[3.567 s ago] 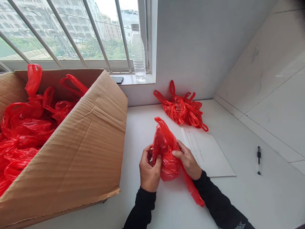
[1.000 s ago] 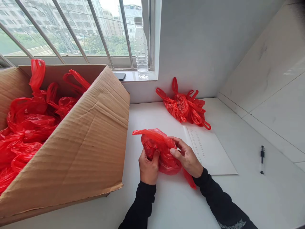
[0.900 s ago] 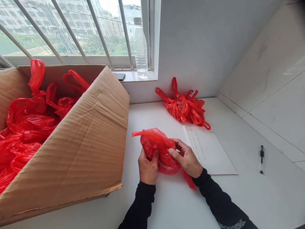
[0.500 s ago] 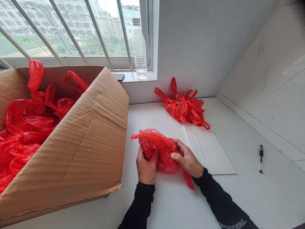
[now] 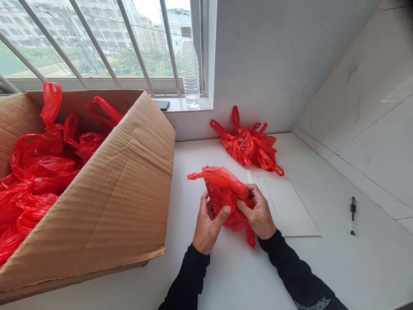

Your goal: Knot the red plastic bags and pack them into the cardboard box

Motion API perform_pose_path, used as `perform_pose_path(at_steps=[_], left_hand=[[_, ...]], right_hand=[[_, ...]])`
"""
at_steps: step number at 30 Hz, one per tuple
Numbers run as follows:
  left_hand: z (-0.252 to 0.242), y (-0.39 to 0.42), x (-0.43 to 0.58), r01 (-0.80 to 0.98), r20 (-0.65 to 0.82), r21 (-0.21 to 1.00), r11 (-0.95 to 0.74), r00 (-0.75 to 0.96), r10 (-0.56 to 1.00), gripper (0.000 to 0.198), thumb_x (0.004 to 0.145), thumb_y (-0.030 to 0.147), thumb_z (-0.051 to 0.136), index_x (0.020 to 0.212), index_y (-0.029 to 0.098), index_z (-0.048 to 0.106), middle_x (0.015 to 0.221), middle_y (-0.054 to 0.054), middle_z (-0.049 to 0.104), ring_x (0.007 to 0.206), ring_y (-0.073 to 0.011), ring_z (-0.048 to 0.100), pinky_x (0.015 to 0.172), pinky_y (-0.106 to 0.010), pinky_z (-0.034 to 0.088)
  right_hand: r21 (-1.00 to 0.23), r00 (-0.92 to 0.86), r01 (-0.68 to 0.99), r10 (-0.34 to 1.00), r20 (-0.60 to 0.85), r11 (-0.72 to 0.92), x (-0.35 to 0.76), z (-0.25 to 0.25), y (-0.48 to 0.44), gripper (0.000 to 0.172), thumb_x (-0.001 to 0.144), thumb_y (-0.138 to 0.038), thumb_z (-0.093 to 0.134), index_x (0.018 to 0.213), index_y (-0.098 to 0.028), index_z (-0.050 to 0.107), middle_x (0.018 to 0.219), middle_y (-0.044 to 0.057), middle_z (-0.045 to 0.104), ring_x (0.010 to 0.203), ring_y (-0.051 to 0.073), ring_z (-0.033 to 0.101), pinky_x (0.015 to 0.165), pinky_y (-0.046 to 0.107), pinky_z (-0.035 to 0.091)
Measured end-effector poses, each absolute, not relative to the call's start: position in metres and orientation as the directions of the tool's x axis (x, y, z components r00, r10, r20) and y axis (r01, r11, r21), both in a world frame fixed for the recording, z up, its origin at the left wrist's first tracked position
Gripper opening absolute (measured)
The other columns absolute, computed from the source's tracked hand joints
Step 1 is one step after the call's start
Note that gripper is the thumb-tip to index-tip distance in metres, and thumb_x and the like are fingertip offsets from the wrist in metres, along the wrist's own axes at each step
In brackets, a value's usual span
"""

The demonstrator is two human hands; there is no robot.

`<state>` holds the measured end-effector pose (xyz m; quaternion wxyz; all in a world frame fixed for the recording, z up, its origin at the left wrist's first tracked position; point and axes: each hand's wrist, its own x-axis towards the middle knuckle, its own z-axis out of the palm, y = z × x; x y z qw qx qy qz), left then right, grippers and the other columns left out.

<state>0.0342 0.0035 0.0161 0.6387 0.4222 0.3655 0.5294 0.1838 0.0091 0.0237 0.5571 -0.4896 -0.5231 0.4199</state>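
Between my hands, above the white tabletop, is a red plastic bag point(image 5: 222, 189), crumpled and partly see-through. What it holds, if anything, I cannot make out. My left hand point(image 5: 209, 224) grips its near left side, thumb on top and fingers behind it. On the right side, my right hand point(image 5: 256, 211) pinches the gathered plastic with thumb and fingers. One strip of the bag points left, and another hangs below my right hand. Behind it, against the wall, lies a pile of red plastic bags point(image 5: 248, 142) with loop handles.
At the left stands an open cardboard box point(image 5: 129, 181) full of red plastic bags point(image 5: 45, 172). A printed paper booklet point(image 5: 290, 206) lies right of my hands, a pen point(image 5: 353, 215) farther right. On the windowsill are a water bottle point(image 5: 190, 69) and a phone point(image 5: 162, 105).
My left hand has moved right and up, closer to my right hand. The bag has shifted the same way and is more bunched; its left strip sits higher.
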Motion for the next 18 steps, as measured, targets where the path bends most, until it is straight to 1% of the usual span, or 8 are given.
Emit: perform_pose_path(at_steps=[3,5,7,10,12,15,16,18], left_hand=[[0.019,0.002,0.035,-0.324,-0.013,0.943,0.075,0.188,0.982,0.066,0.071,0.032,0.079,0.127,0.021,0.046,0.12,-0.012,0.064,0.11,-0.0276,0.062,0.093,-0.042,0.049],[0.02,0.002,0.036,-0.295,-0.01,0.954,0.058,0.162,0.987,0.065,0.068,0.027,0.081,0.124,0.021,0.049,0.119,-0.01,0.064,0.11,-0.0274,0.061,0.093,-0.041,0.049],[0.018,0.003,0.036,-0.274,-0.02,0.96,0.051,0.114,0.993,0.064,0.066,0.024,0.081,0.122,0.021,0.05,0.115,-0.009,0.065,0.105,-0.0267,0.063,0.088,-0.039,0.051],[0.014,0.005,0.034,-0.259,-0.019,0.965,0.024,0.021,1.0,0.056,0.065,0.02,0.077,0.115,0.02,0.052,0.104,-0.005,0.066,0.093,-0.0233,0.064,0.08,-0.035,0.051],[0.01,0.006,0.033,-0.3,-0.008,0.954,0.007,-0.002,1.0,0.052,0.067,0.018,0.074,0.113,0.021,0.051,0.099,-0.003,0.065,0.088,-0.0202,0.063,0.078,-0.032,0.05],[0.005,0.007,0.031,-0.394,-0.016,0.919,0.025,0.025,1.0,0.046,0.072,0.018,0.069,0.114,0.022,0.051,0.098,-0.002,0.064,0.084,-0.017,0.061,0.075,-0.029,0.05],[0.003,0.007,0.03,-0.421,-0.026,0.906,0.039,0.036,0.999,0.042,0.074,0.02,0.067,0.113,0.022,0.052,0.098,-0.002,0.064,0.082,-0.0166,0.061,0.074,-0.028,0.049],[-0.001,0.007,0.03,-0.451,-0.061,0.889,0.078,0.053,0.997,0.033,0.078,0.027,0.065,0.109,0.021,0.056,0.092,-0.002,0.065,0.079,-0.0169,0.06,0.071,-0.028,0.049]], right_hand=[[-0.987,0.093,0.037,0.982,0.162,0.159,0.182,0.024,0.008,0.019,0.084,-0.031,0.064,0.098,-0.023,0.053,0.089,0.001,0.061,0.079,0.018,0.057,0.076,0.032,0.05],[-0.986,0.054,0.027,0.985,0.164,0.162,0.182,0.026,0.007,0.022,0.084,-0.034,0.064,0.101,-0.024,0.054,0.091,0.002,0.062,0.082,0.019,0.058,0.078,0.033,0.05],[-0.983,-0.001,0.011,0.983,0.184,0.184,0.182,0.029,0.007,0.025,0.085,-0.039,0.062,0.104,-0.024,0.056,0.097,0.003,0.063,0.088,0.021,0.059,0.083,0.035,0.05],[-0.983,-0.042,-0.085,0.985,0.169,0.165,0.183,0.031,0.006,0.035,0.094,-0.048,0.044,0.113,-0.024,0.059,0.107,0.007,0.065,0.097,0.024,0.061,0.086,0.038,0.051],[-0.983,-0.029,-0.137,0.991,0.129,0.124,0.184,0.03,0.006,0.038,0.097,-0.048,0.037,0.119,-0.025,0.058,0.113,0.008,0.064,0.103,0.025,0.061,0.087,0.04,0.051],[-0.989,-0.04,-0.087,0.991,0.124,0.12,0.187,0.027,0.009,0.037,0.094,-0.042,0.052,0.126,-0.026,0.056,0.127,0.008,0.06,0.115,0.024,0.057,0.098,0.04,0.047],[-0.99,-0.074,-0.07,0.989,0.126,0.121,0.188,0.026,0.01,0.04,0.092,-0.041,0.056,0.13,-0.027,0.054,0.131,0.008,0.057,0.12,0.024,0.054,0.102,0.04,0.045],[-0.993,-0.183,-0.069,0.977,0.109,0.098,0.189,0.025,0.011,0.048,0.091,-0.041,0.058,0.136,-0.028,0.049,0.135,0.009,0.054,0.124,0.025,0.052,0.103,0.041,0.044]])
